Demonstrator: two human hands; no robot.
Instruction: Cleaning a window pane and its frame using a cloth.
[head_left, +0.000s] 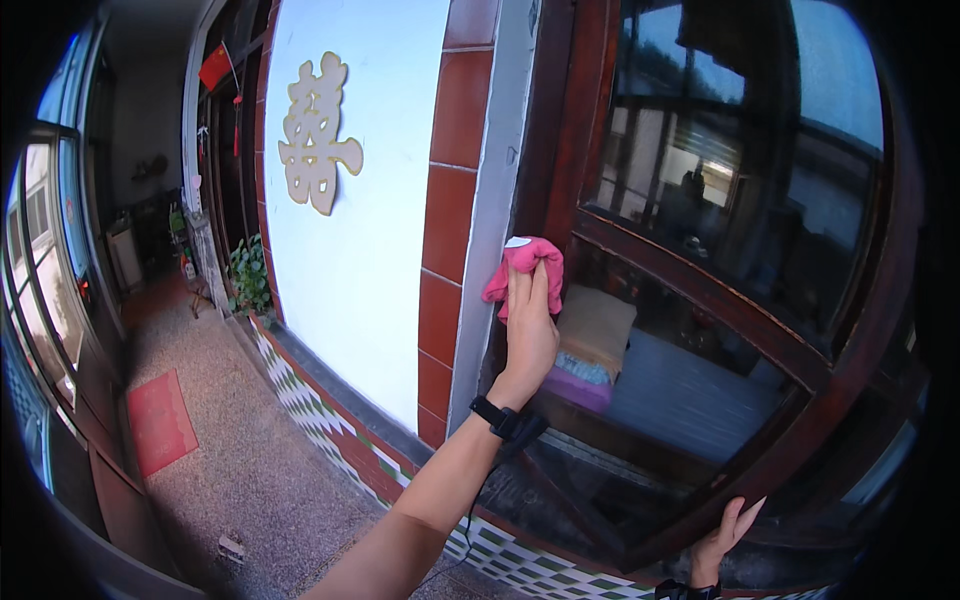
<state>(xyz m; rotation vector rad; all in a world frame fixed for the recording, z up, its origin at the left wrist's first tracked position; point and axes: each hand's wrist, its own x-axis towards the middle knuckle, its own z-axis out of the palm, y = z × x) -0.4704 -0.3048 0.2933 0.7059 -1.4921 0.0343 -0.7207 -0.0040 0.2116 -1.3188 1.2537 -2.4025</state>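
Observation:
My left hand (531, 330) presses a crumpled pink cloth (551, 262) against the dark wooden window frame (541, 150), beside the pale strip of the wall edge. A black band circles that wrist. Lower right, my right hand (716, 541) holds the bottom edge of a swung-out wooden window sash (795, 420); part of its grip is hidden. Dark glass panes (720, 135) fill the sash and show reflections. Through the lower pane I see folded textiles (596, 322) in tan, light blue and purple, beside a bluish flat surface (690, 390).
Left of the window, red-brown tiles (454, 217) border a white wall (390, 225) with a gold character ornament (319, 135). A thin black cable (469, 525) hangs below my left wrist. A leafy plant (251, 274), a red mat (163, 422) and a speckled floor (255, 450) lie along the passage.

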